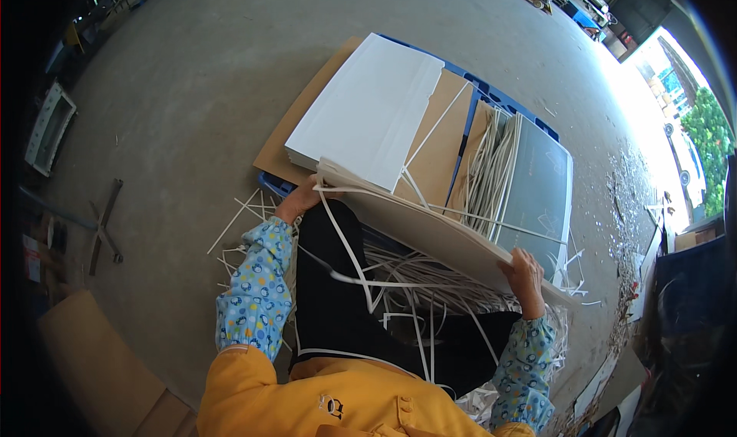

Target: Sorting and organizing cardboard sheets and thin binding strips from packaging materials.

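A long pale cardboard sheet (430,226) stands tilted on edge across my lap. My left hand (299,200) is closed on its left end, and my right hand (523,281) grips it near the right end. Thin white strips (418,286) trail from the sheet over my legs and pile up beneath it. Just beyond lies a stack of white sheets (367,103) on brown cardboard (444,114), over a blue pallet (491,95). To the right, a bundle of pale strips (491,172) rests beside a grey-green stack of sheets (542,180).
Loose strips (244,214) lie on the concrete floor left of the pallet. Farther left are a metal stand base (101,226) and a grey frame (52,130). Flattened cardboard (107,352) lies at lower left. Scraps litter the floor at right, near a bright doorway.
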Demonstrator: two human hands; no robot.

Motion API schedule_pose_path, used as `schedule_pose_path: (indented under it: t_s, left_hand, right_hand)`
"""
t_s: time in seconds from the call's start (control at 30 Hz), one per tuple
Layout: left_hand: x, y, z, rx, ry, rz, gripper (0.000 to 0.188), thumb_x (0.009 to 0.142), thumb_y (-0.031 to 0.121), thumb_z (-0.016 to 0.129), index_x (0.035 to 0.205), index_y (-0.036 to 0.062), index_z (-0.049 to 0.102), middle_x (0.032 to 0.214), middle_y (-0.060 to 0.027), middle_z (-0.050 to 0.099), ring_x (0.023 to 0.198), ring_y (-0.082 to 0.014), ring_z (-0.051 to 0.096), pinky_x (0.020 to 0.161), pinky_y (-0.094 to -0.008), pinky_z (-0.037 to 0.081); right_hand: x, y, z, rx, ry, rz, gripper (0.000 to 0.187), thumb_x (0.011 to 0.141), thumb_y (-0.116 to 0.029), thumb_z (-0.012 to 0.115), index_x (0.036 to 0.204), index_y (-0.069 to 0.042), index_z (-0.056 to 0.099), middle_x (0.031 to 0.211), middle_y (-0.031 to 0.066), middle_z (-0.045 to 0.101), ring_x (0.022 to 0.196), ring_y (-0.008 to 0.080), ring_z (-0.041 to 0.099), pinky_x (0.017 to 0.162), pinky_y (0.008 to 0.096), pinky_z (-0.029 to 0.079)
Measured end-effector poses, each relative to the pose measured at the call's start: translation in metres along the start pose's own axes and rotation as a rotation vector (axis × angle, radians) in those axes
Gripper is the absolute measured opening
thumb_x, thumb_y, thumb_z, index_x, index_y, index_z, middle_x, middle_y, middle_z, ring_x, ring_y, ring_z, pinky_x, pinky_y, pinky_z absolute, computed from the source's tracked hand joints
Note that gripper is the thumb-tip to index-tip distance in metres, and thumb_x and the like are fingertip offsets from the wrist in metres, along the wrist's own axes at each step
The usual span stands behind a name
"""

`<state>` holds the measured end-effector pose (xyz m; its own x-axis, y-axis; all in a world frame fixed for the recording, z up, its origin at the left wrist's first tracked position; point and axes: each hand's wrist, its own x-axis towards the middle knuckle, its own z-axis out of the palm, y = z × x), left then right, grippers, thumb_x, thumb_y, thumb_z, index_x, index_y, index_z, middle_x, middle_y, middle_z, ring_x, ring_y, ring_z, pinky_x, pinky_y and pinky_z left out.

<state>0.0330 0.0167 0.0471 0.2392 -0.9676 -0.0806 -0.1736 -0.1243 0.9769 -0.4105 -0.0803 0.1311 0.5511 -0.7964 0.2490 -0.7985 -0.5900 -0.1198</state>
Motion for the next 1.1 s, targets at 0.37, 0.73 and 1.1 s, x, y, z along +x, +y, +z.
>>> schedule_pose_path:
  t_s: [0.37, 0.73, 1.1]
  left_hand:
    - [0.016, -0.019, -0.004, -0.519, 0.120, 0.091, 0.029, 0.075, 0.007, 0.064, 0.101, -0.0032, 0.058, 0.094, -0.0086, 0.062, 0.086, -0.0149, 0.059, 0.078, -0.0261, 0.047]
    - [0.013, -0.018, -0.004, -0.499, 0.058, 0.022, 0.029, 0.075, 0.007, 0.067, 0.102, 0.0013, 0.059, 0.090, -0.0013, 0.061, 0.082, -0.0095, 0.055, 0.071, -0.0239, 0.046]
    - [0.011, -0.020, -0.004, -0.440, 0.049, 0.053, 0.026, 0.073, 0.009, 0.069, 0.097, 0.0019, 0.061, 0.086, -0.0011, 0.061, 0.080, -0.0093, 0.054, 0.071, -0.0259, 0.045]
  right_hand:
    - [0.064, -0.109, 0.012, 0.283, -0.141, -0.166, 0.017, 0.073, -0.019, 0.063, 0.075, -0.007, 0.051, 0.074, 0.0086, 0.055, 0.075, 0.0285, 0.054, 0.062, 0.0385, 0.041]
    - [0.133, -0.221, 0.071, 0.452, -0.146, -0.286, 0.019, 0.078, -0.022, 0.058, 0.081, -0.004, 0.055, 0.080, 0.0120, 0.057, 0.076, 0.0316, 0.056, 0.063, 0.0410, 0.043]
    - [0.149, -0.260, 0.082, 0.451, -0.038, -0.298, 0.017, 0.074, -0.019, 0.059, 0.068, -0.004, 0.053, 0.075, 0.0101, 0.056, 0.075, 0.0302, 0.057, 0.062, 0.0411, 0.046]
